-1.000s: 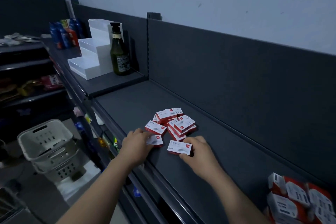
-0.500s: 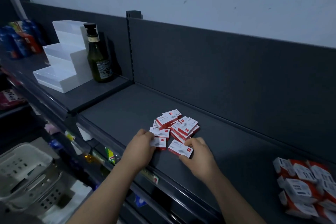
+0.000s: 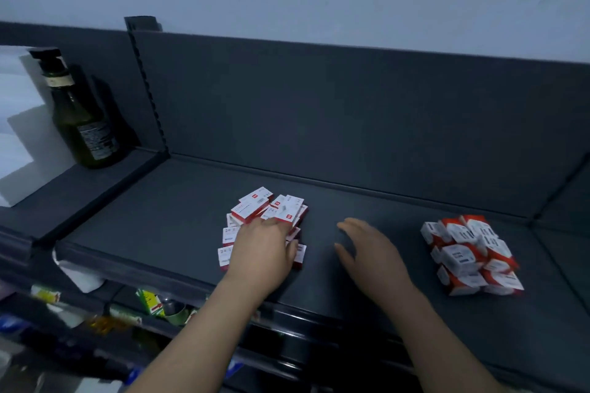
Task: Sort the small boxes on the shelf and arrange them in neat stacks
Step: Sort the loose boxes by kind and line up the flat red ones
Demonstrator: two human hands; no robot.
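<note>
Barely begun — small boxes (image 3: 252,212) lie jumbled; left hand (image 3: 261,252) rests palm-down on them, right hand (image 3: 372,249) spread, empty — no neat stacks yet.

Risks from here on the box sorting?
1. The left hand lies over the loose pile of small boxes, some near the front edge of the shelf; a sweep could push them off.
2. Boxes in that pile overlap at angles, so pulling one may scatter others.
3. The right hand is empty, beside the jumbled pile on the right; its forearm could knock it.
</note>
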